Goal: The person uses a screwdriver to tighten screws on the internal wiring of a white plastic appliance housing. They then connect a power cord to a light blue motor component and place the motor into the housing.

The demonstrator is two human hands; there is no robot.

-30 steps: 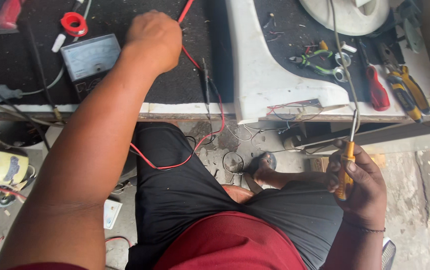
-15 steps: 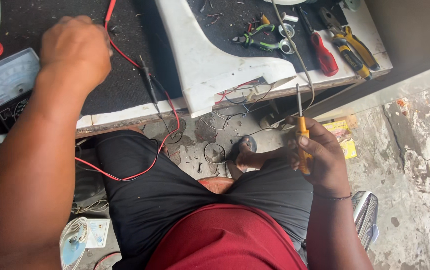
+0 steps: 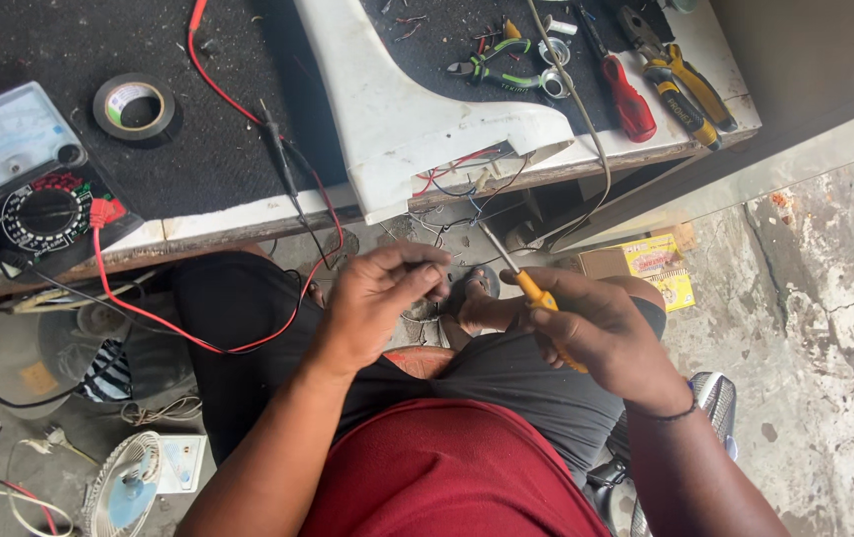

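My right hand point(image 3: 601, 333) grips a yellow-handled tool point(image 3: 536, 296) over my lap; its thin metal shaft points up-left toward loose wires point(image 3: 467, 184) hanging from a white plastic housing point(image 3: 397, 109) on the bench. My left hand point(image 3: 377, 303) is just left of the tool's shaft, below the bench edge. Its fingertips are pinched together, and I cannot see whether anything is between them. The two hands are close but apart.
On the black-topped workbench point(image 3: 238, 214) lie an analog multimeter point(image 3: 24, 169) with a red lead point(image 3: 248, 343) drooping over my thigh, a black tape roll point(image 3: 134, 104), green pliers point(image 3: 497, 72), a red screwdriver point(image 3: 628, 99) and yellow-black pliers point(image 3: 687, 85). A yellow box point(image 3: 658, 267) and a small fan point(image 3: 124, 487) sit on the floor.
My left hand came off the bench top and dropped to my lap beside the right hand. The right hand tilted the tool's shaft toward the left. The view swung right.
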